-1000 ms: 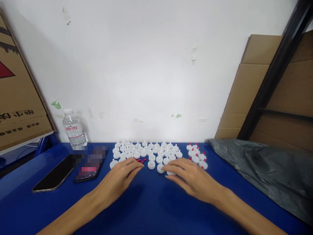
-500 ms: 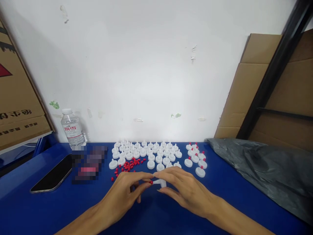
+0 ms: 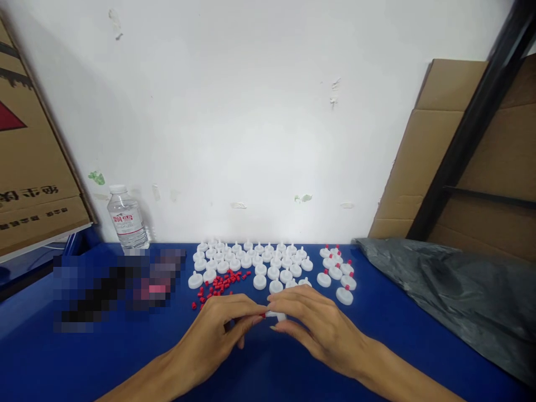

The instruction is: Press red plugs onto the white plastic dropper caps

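Observation:
Both hands meet over the blue table (image 3: 268,374) just in front of me. My right hand (image 3: 318,329) pinches a small white cap (image 3: 274,316) by its disc. My left hand (image 3: 218,335) pinches a tiny red plug (image 3: 263,315) and presses it against that cap. Behind the hands lie several rows of plain white caps (image 3: 251,262). A scatter of loose red plugs (image 3: 218,286) lies to the left of them. At the right is a smaller group of white caps with red plugs fitted (image 3: 337,271).
A water bottle (image 3: 125,220) stands against the white wall at the back left. Blurred flat objects (image 3: 113,282) lie on the left of the table. A grey plastic bag (image 3: 452,290) covers the right side. Cardboard boxes (image 3: 29,167) and a black shelf post (image 3: 469,134) flank the table.
Both hands drew back from the rows toward me, the right carrying a white cap and the left a red plug. They have come together, and the red plugs behind are uncovered.

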{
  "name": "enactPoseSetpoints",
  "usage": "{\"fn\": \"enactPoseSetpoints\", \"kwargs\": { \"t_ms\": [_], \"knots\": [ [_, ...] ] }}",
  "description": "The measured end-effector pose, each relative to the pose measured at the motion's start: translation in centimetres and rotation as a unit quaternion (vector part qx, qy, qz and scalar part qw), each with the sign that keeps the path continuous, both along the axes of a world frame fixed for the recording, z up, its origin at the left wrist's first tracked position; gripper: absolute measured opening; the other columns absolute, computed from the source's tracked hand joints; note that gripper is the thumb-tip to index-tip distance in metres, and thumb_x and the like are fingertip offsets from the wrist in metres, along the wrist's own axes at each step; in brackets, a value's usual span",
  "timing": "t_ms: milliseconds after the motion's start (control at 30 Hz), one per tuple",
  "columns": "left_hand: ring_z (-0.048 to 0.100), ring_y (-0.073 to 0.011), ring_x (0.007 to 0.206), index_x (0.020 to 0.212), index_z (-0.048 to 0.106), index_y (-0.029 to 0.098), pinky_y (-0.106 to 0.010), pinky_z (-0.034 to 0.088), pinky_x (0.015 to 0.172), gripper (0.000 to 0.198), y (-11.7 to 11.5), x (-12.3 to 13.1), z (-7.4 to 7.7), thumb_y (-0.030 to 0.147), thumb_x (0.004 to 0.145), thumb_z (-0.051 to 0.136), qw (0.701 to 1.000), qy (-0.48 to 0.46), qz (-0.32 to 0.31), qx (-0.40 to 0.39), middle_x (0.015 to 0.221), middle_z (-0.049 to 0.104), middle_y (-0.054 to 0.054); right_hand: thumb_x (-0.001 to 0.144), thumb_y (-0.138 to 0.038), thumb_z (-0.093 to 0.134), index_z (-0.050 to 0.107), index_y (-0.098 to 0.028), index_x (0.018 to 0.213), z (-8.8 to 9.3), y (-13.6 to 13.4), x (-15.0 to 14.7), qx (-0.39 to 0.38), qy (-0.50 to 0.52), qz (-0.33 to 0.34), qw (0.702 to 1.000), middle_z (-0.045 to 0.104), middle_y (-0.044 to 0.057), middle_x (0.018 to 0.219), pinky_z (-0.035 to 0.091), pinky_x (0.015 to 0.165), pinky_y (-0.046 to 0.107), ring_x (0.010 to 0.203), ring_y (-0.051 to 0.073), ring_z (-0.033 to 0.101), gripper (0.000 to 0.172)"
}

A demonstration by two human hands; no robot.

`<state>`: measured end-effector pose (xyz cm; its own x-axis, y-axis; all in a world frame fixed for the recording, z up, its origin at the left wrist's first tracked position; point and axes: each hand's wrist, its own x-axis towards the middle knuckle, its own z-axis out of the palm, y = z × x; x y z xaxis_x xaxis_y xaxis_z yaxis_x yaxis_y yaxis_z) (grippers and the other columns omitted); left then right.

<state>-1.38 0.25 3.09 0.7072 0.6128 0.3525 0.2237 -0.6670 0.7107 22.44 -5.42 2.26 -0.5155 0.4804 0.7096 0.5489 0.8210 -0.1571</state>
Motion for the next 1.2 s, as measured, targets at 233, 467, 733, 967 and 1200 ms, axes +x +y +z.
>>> {"fn": "enactPoseSetpoints", "kwargs": {
  "t_ms": [233, 467, 733, 967, 1200],
  "knots": [
    [0.066, -0.0113, 0.056, 0.11, 0.079, 0.022, -0.022, 0.049, 0.057, 0.025, 0.0, -0.1, 0.1, 0.031, 0.101, 0.057, 1.0, -0.011, 0.007, -0.017, 0.087, 0.075, -0.004, 0.105, -0.024, 0.059, 0.058, -0.023, 0.124, 0.1, -0.4, -0.7, 0.025, 0.059, -0.022, 0.998, 0.076, 0.008, 0.114, 0.058, 0.083, 0.032, 0.096, 0.018, 0.074, 0.019],
    [0.063, -0.014, 0.062, 0.104, 0.072, 0.021, -0.023, 0.046, 0.061, 0.032, 0.0, -0.1, -0.8, 0.036, 0.107, 0.043, 0.994, 0.086, 0.015, 0.061, 0.072, 0.068, 0.0, 0.105, -0.021, 0.058, 0.06, -0.02, 0.119, -0.1, -0.6, -0.8, 0.038, 0.043, -0.005, 0.998, 0.076, 0.008, 0.113, 0.059, 0.088, 0.031, 0.1, 0.018, 0.074, 0.014],
    [0.053, -0.0148, 0.073, 0.092, 0.049, 0.024, -0.025, 0.043, 0.071, 0.038, -2.1, -0.7, 0.2, 0.045, 0.111, 0.025, 0.986, 0.158, -0.036, -0.028, 0.08, 0.057, 0.002, 0.106, -0.012, 0.049, 0.065, -0.017, 0.11, 0.6, -1.4, -1.3, 0.121, 0.001, 0.001, 0.993, 0.076, 0.012, 0.114, 0.058, 0.094, 0.03, 0.107, 0.018, 0.073, 0.018],
    [0.054, -0.0162, 0.081, 0.093, 0.053, 0.025, -0.026, 0.045, 0.079, 0.043, -2.5, -0.8, 0.4, 0.053, 0.11, 0.024, 0.983, 0.155, -0.016, -0.094, 0.076, 0.056, 0.003, 0.105, -0.012, 0.049, 0.069, -0.018, 0.099, 1.4, -1.8, -1.4, 0.158, -0.01, -0.004, 0.987, 0.077, 0.011, 0.114, 0.057, 0.095, 0.029, 0.107, 0.018, 0.072, 0.021],
    [0.056, -0.0163, 0.074, 0.097, 0.053, 0.025, -0.029, 0.042, 0.07, 0.023, -1.4, -0.7, 0.5, 0.03, 0.108, 0.032, 0.973, 0.195, -0.045, 0.113, 0.09, 0.062, 0.0, 0.103, -0.01, 0.049, 0.069, -0.017, 0.095, 0.6, -1.0, -2.0, 0.132, -0.091, -0.022, 0.987, 0.074, 0.007, 0.093, 0.059, 0.077, 0.029, 0.088, 0.019, 0.07, 0.022]
  ]
}}
